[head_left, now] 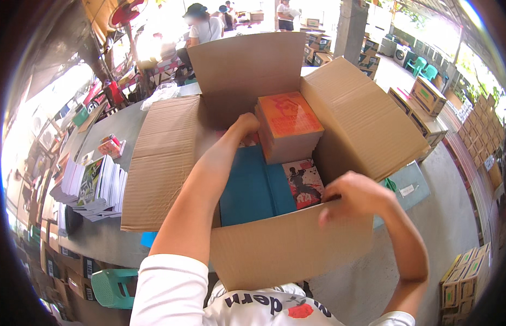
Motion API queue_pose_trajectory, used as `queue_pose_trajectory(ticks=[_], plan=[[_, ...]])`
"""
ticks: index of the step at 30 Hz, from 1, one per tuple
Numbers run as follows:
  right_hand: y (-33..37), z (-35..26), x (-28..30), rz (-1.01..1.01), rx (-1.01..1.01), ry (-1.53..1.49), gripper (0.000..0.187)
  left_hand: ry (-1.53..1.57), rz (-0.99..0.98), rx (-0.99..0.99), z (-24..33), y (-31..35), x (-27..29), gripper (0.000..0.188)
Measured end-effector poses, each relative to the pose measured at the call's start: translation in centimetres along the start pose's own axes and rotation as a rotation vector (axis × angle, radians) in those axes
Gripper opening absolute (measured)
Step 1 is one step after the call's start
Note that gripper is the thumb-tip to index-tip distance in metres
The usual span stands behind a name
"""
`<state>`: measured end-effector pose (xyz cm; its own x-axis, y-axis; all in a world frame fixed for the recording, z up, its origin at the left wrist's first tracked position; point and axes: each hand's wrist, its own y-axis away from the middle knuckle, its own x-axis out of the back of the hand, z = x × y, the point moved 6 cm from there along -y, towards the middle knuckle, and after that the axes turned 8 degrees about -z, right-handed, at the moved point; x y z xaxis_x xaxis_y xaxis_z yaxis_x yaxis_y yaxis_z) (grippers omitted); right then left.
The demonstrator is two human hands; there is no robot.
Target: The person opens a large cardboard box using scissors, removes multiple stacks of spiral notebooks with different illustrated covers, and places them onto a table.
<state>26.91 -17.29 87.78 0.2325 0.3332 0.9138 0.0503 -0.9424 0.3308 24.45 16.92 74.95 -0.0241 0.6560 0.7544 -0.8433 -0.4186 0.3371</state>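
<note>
A large open cardboard box (291, 244) stands before me with its flaps spread. Inside, a tall stack of orange-covered books (290, 114) rises at the far right. Flat teal-blue packs or covers (247, 185) lie lower down, next to a book with a dark figure on a red and white cover (303, 183). My left hand (246, 125) reaches in and bends against the left side of the orange stack; its fingertips are hidden. At the near right corner, my right hand (356, 194) straddles the near flap's edge, fingers inside and the slightly blurred thumb outside.
The box rests on a grey table (109, 138). Stacked books (95, 185) stand left of it. A green plastic stool (113, 288) is at lower left, and packed cartons (466, 277) are at lower right. People (205, 27) are in the background.
</note>
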Motion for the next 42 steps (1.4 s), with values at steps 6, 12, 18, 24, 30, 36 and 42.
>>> queue_pose_trajectory(ticks=[6, 12, 18, 24, 30, 36, 42], plan=[[-11.7, -2.1, 5.1, 0.451, 0.527, 0.435, 0.027, 0.044, 0.033, 0.323, -4.9, 2.2, 1.9, 0.031], [-18.7, 2.7, -1.7, 0.304, 0.506, 0.952, 0.030, 0.408, 0.133, 0.341, -0.8, 1.0, -1.5, 0.027], [-20.4, 3.0, 0.5, 0.282, 0.284, 0.963, 0.028, 0.434, -0.036, 0.100, -2.9, -0.1, -2.5, 0.021], [-16.2, 3.0, 7.6, 0.509, 0.360, 0.328, 0.025, 0.940, -0.216, 0.077, -1.3, 1.3, -4.3, 0.020], [-16.8, 4.1, 8.6, 0.584, 0.389, 0.229, 0.031, 0.510, -0.147, -0.035, -0.7, 1.8, -2.3, 0.020], [-16.2, 5.0, 10.0, 0.723, 0.323, -0.014, 0.078, 1.340, -0.005, -0.088, 1.2, 0.6, -2.2, 0.028], [-16.1, 6.0, 9.9, 0.693, 0.328, -0.243, 0.096, 1.645, -0.035, -0.166, 6.3, 1.7, -1.2, 0.062]])
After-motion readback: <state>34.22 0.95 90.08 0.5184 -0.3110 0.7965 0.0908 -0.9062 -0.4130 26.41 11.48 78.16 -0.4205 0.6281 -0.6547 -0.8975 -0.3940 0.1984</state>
